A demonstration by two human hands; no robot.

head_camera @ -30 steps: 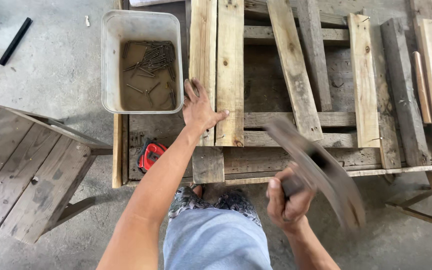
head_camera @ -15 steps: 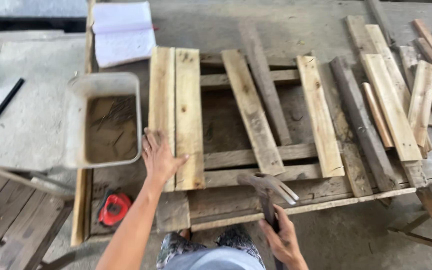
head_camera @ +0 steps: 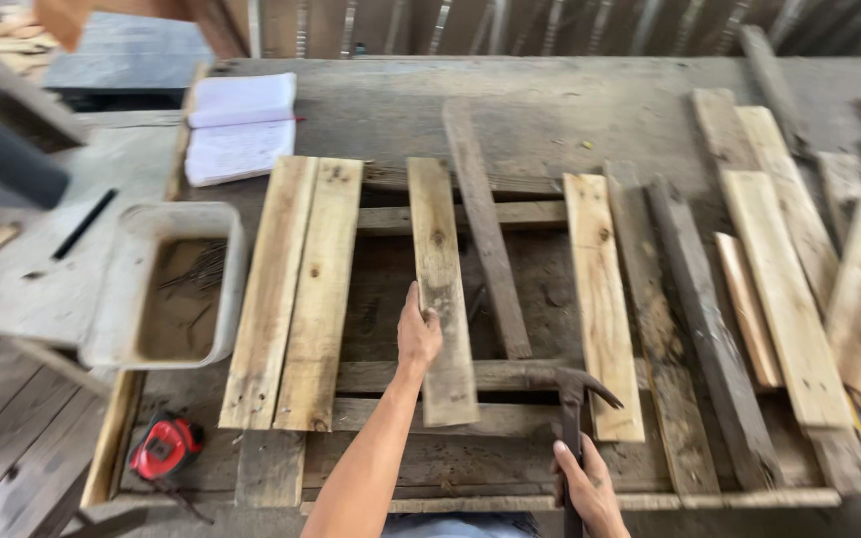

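Observation:
My left hand (head_camera: 417,335) grips the left edge of a pale wooden plank (head_camera: 439,269) that lies lengthwise across the pallet frame's cross rails (head_camera: 510,376). My right hand (head_camera: 586,488) holds the handle of a claw hammer (head_camera: 568,392), whose dark head rests over the near rail just right of that plank. Two wider planks (head_camera: 296,289) lie side by side at the frame's left. Another pale plank (head_camera: 601,299) sits to the right of the hammer.
A grey plastic tub (head_camera: 166,284) with nails stands left of the planks. A red tape measure (head_camera: 163,447) lies near the front left corner. An open notebook (head_camera: 239,125) lies at the back left. Several loose planks (head_camera: 779,279) lie to the right.
The view has tilted up and right. My left hand left the two left planks and took hold of the middle plank. The hammer head came down near the rail.

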